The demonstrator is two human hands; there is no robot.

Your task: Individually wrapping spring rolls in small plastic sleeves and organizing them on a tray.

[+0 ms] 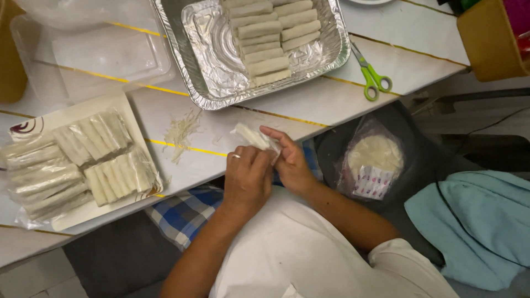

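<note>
1. Spring roll (251, 136): a pale, thin-skinned roll held over the table edge (309, 107), pinched in the closed fingers of the right hand (291, 160); the left hand (247, 176), curled and wearing a ring, closes on its near end.
2. Risk, as I judge it: the soft wrapper could tear or unroll if squeezed unevenly.
3. Crinkled foil tray (182, 66) holds neat rows of matte white rolls (270, 38).
4. Plastic-wrapped rolls (72, 160) lie glossy on a flat tray.
5. Green-handled scissors (372, 77) lie beside the foil tray.
</note>
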